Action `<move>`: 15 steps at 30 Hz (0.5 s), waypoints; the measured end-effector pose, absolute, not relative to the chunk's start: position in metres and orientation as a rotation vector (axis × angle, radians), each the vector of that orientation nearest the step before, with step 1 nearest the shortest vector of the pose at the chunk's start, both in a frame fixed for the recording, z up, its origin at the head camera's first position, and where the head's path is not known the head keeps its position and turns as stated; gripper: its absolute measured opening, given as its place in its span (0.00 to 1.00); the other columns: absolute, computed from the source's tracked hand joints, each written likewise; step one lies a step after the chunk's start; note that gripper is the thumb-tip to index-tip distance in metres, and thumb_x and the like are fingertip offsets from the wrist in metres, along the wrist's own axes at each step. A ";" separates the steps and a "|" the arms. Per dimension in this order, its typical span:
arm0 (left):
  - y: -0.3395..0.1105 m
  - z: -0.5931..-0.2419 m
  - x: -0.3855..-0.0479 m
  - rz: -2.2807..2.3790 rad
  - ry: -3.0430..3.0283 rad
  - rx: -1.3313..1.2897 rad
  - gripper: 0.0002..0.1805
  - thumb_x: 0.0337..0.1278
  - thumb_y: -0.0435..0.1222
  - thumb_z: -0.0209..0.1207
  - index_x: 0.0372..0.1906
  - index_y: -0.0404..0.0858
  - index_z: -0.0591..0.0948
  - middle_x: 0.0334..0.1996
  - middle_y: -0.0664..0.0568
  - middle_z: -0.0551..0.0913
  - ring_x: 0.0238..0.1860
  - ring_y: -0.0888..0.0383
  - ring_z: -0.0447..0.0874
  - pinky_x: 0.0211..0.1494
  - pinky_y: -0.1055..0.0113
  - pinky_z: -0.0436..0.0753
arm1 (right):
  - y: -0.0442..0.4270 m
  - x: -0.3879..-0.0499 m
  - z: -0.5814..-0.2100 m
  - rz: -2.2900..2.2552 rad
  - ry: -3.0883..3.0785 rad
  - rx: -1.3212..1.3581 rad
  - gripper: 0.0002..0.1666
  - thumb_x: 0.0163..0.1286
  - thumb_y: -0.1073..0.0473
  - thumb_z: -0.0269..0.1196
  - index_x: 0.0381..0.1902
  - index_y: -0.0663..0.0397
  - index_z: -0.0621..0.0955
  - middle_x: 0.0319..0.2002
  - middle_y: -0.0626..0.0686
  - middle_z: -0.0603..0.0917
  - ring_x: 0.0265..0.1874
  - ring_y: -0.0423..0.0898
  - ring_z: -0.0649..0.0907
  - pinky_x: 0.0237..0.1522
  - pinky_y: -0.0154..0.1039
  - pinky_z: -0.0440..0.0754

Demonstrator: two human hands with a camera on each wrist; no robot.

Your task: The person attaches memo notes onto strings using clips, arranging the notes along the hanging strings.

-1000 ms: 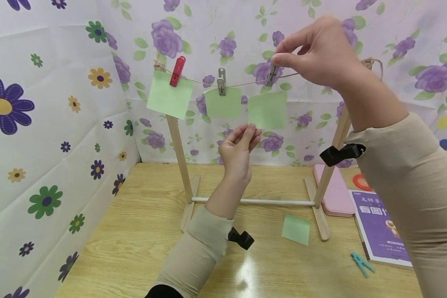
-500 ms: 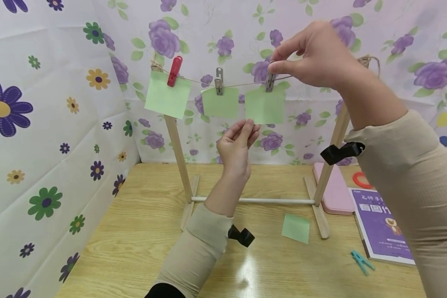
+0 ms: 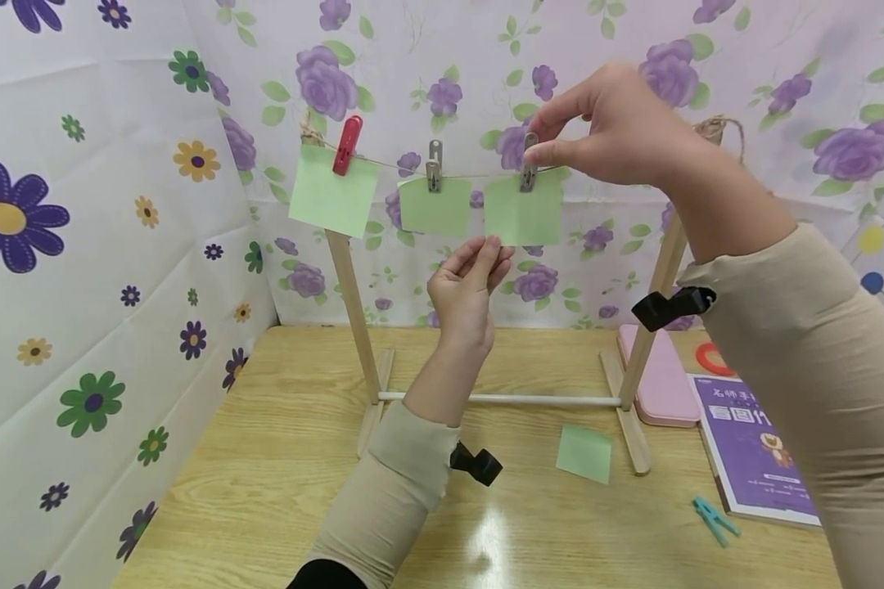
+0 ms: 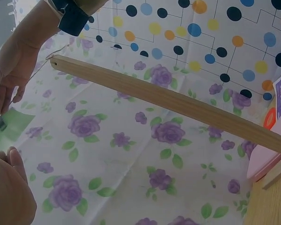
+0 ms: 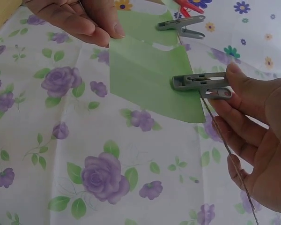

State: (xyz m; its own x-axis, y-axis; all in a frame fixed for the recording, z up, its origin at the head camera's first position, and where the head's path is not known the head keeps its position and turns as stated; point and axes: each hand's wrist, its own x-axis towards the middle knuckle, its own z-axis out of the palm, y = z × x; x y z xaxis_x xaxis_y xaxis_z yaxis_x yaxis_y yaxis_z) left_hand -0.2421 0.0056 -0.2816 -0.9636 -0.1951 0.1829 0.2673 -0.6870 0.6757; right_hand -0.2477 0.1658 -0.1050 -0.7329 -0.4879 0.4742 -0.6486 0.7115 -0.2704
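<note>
My right hand (image 3: 619, 131) pinches the handles of a grey clothespin (image 5: 201, 83) between thumb and finger. The clothespin's nose lies over the top edge of a green paper square (image 3: 525, 214), at the string (image 5: 229, 150). Below, my left hand (image 3: 462, 286) pinches that paper's lower left corner. Left of it on the same string hang two more green squares, one under a second grey clothespin (image 3: 434, 168), the other under a red clothespin (image 3: 347, 146). In the left wrist view, my left hand (image 4: 11, 190) hides part of the paper.
The string spans a wooden frame with a left post (image 3: 354, 303), a right post (image 3: 656, 327) and a white crossbar (image 3: 545, 400). Another green square (image 3: 585, 454) lies on the table. To the right are a teal clothespin (image 3: 716, 520), a purple book (image 3: 755, 450), a pink case (image 3: 659, 380) and a red ring (image 3: 713, 358).
My left hand raised the paper slightly to the string. My right hand brought the grey clothespin down and a little left, so it now overlaps the paper's top edge.
</note>
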 end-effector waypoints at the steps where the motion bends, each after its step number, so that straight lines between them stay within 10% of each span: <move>1: 0.006 -0.282 -0.242 -2.671 -1.092 -0.141 0.04 0.61 0.28 0.68 0.37 0.34 0.83 0.32 0.47 0.87 0.32 0.58 0.90 0.43 0.70 0.89 | 0.166 -0.247 -0.105 0.601 -2.553 0.886 0.17 0.70 0.52 0.70 0.50 0.58 0.88 0.48 0.56 0.88 0.06 0.39 0.59 0.09 0.29 0.70; 10: 0.005 -0.282 -0.243 -2.656 -1.130 -0.134 0.06 0.61 0.30 0.69 0.40 0.33 0.83 0.34 0.46 0.87 0.34 0.57 0.90 0.43 0.68 0.90 | 0.169 -0.247 -0.107 0.589 -2.566 0.903 0.21 0.70 0.51 0.69 0.55 0.57 0.86 0.51 0.56 0.87 0.07 0.43 0.62 0.32 0.30 0.86; 15: 0.005 -0.283 -0.242 -2.640 -1.179 -0.114 0.09 0.61 0.33 0.69 0.42 0.35 0.84 0.36 0.47 0.88 0.36 0.57 0.91 0.39 0.69 0.90 | 0.166 -0.249 -0.116 0.651 -2.391 0.933 0.24 0.69 0.54 0.70 0.59 0.60 0.83 0.60 0.57 0.83 0.46 0.50 0.84 0.66 0.47 0.76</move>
State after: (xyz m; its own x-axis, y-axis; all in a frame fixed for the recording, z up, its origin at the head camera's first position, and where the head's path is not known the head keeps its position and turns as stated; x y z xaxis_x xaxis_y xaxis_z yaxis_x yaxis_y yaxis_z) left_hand -0.2422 0.0048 -0.2832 -0.9663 -0.1925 0.1708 0.2557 -0.6426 0.7223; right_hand -0.2489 0.1657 -0.1159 -0.6472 -0.4819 0.5907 -0.7148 0.6529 -0.2505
